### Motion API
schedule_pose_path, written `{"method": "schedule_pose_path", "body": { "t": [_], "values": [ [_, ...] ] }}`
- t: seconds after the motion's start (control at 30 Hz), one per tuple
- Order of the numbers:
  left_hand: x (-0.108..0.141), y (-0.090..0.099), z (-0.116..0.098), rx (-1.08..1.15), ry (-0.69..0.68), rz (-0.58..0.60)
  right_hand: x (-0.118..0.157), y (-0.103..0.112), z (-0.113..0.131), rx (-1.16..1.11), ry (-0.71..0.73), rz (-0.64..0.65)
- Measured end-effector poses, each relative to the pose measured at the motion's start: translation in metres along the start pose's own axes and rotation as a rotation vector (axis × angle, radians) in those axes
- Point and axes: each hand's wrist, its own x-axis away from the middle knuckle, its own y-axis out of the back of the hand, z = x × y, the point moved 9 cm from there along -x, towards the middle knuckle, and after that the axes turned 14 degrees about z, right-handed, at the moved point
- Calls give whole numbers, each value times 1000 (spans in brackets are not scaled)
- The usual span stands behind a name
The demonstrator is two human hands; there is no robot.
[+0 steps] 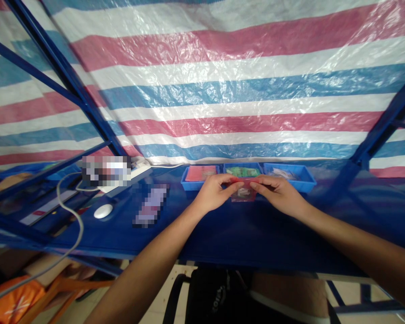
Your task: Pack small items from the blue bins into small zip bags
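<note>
Now, over a blue counter (222, 238), a person's left hand (219, 191) and right hand (276, 193) are pinching a red, see-through packet (243, 194), each grip clamping one upper corner between thumb and fingers. The packet is sitting just in front of the middle of three blue trays (305, 184); whether its lower edge is touching the counter, I cannot tell. A white mouse (103, 211) is resting farther left, and a striped sheet (222, 90) is hanging behind.
</note>
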Motion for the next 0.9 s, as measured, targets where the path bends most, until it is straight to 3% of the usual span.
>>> {"method": "schedule_pose_path", "body": {
  "t": [0.23, 0.47, 0.9],
  "values": [
    [2, -2, 1, 109, -27, -28, 0, 0, -10, -45, -44, -17],
    [1, -3, -2, 228, -99, -39, -1, -16, -12, -333, -84, 73],
    [-1, -9, -12, -4, -138, 31, -1, -9, -24, -408, -128, -6]
  ]
}}
